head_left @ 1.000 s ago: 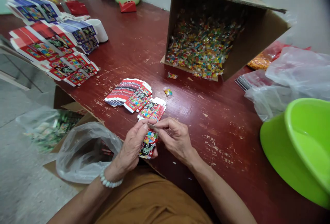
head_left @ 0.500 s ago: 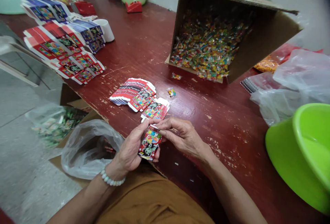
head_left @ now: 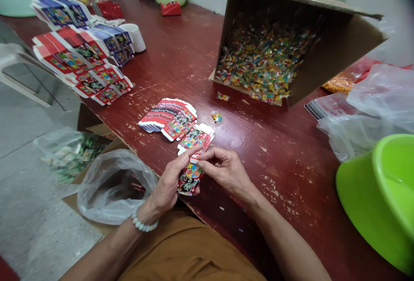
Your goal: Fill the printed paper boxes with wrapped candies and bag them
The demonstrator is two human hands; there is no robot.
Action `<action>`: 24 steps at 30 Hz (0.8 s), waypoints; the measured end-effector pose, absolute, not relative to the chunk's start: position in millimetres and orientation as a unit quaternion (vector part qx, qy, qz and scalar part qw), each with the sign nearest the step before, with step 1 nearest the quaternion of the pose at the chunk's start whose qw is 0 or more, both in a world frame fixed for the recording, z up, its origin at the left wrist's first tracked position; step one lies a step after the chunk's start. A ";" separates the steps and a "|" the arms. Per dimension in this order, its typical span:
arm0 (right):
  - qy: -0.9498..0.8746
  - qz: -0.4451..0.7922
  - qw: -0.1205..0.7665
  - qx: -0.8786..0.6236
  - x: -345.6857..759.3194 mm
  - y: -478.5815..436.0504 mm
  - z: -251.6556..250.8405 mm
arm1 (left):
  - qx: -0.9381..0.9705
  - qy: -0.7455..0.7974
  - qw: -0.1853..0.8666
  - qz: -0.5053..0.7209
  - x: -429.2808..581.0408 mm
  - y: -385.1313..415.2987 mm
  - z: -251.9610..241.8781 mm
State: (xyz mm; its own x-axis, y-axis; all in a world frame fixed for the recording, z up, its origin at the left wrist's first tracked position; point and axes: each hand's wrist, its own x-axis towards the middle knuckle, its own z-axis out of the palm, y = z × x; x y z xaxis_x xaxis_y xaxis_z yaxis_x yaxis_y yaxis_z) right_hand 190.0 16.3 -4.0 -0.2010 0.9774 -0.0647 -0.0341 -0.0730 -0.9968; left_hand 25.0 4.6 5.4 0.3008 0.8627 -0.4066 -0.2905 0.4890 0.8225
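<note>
My left hand (head_left: 170, 182) is wrapped round a small printed candy box (head_left: 190, 177), red and black with bright lettering. At the box's top end, my right hand (head_left: 224, 167) pinches the white-edged flap between thumb and forefinger. Just beyond my fingers lies a flat carton (head_left: 196, 136) of the same print, unfolded on the table. It adjoins a fanned stack of flat cartons (head_left: 168, 117). Two small wrapped candy packets, one (head_left: 216, 117) near the cartons and another (head_left: 223, 96) farther back, rest on the wood.
A cardboard box (head_left: 336, 52) on its side holds many candy packets (head_left: 261, 65). Bundled cartons (head_left: 74, 52) are stacked at left. A green tub (head_left: 355, 195) stands at right beside plastic bags (head_left: 371, 95). A bag-lined box (head_left: 87, 190) sits below the red table's (head_left: 274, 143) left edge.
The candy box has turned slightly in my left hand, and my left fingers now reach over its top. My right fingertips have shifted a little at the flap. The view moved slightly.
</note>
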 end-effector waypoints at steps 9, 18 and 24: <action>-0.553 0.557 0.445 -0.432 189.1 15.5 -3.5 | 0.296 0.464 0.741 0.385 23.6 8.5 6.2; -0.665 0.403 0.450 -0.439 178.0 3.9 -10.3 | 0.220 0.416 0.762 0.445 28.4 14.3 -1.6; -0.570 0.472 0.485 -0.467 179.9 -8.4 -13.1 | 0.441 0.445 0.601 0.497 34.9 -5.7 2.5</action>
State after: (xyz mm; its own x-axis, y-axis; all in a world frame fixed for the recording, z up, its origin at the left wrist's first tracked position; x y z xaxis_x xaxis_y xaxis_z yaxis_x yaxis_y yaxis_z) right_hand 179.9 -8.4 -13.1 -0.0941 0.9892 0.1121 0.0743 0.1192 -0.9901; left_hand 34.9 -5.7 2.5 0.1109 0.9892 -0.0964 -0.2054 0.1177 0.9716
